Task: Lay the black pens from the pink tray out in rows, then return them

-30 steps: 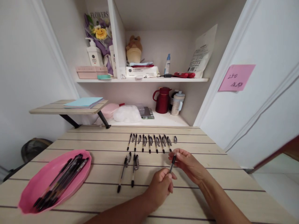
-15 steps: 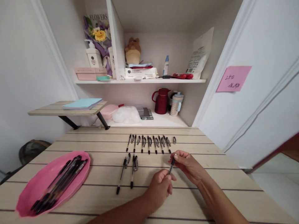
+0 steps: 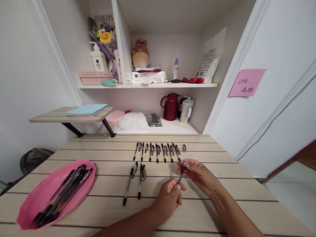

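Both my hands hold one black pen [image 3: 181,172] above the slatted wooden table [image 3: 222,194]. My left hand [image 3: 170,198] is closed around its lower end. My right hand [image 3: 198,174] pinches its upper end, by the cap. Just beyond the hands, a row of several pens with their caps laid beside them [image 3: 158,150] runs across the table. Two more uncapped pens [image 3: 135,182] lie left of my left hand, caps next to their tops.
A pink oval tray [image 3: 37,197] holding several black pens sits at the front left. Behind the table are shelves with a red jug [image 3: 171,106], a cup, bottles and a plush toy. A pink sticky note [image 3: 246,82] hangs on the right wall.
The pen and my right hand have shifted slightly; my fingers have adjusted at the pen's top end. The view moved a little. Pens on the table are unchanged.
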{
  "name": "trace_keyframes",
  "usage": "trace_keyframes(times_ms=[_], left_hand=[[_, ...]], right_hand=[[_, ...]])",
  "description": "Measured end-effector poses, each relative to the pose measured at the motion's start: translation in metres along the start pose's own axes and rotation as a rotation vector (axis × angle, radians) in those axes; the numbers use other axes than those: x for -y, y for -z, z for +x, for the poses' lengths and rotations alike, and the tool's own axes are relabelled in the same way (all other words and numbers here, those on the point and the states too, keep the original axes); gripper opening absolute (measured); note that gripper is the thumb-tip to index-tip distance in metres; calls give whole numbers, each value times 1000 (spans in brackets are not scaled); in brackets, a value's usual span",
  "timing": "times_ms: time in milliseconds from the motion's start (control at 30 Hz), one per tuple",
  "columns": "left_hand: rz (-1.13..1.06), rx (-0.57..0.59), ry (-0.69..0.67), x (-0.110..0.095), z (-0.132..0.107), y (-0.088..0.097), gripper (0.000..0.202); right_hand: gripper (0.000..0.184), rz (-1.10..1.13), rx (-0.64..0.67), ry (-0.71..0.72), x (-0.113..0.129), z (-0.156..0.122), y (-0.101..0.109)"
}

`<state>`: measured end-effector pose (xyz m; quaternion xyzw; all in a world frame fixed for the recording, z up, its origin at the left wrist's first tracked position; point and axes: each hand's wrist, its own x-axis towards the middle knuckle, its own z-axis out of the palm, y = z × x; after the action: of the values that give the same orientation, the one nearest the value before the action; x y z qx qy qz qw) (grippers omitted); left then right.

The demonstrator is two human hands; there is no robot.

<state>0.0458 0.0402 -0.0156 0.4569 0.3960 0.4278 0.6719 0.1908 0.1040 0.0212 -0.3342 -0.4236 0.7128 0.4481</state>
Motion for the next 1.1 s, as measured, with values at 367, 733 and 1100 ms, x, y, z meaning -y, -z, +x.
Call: trace_keyframes(times_ms=[367,733,1100], left_hand=[[-18,-6,15,-1,-1,-1,20],[8,-4,14,4,0,1,20],[-65,-20,11,2,2,0,23]], right_hand=[[20,19,-3,-2,1,-1,1],[17,-49,-67,40,-5,2,2],[27,-937,-628,94,22,70,53]])
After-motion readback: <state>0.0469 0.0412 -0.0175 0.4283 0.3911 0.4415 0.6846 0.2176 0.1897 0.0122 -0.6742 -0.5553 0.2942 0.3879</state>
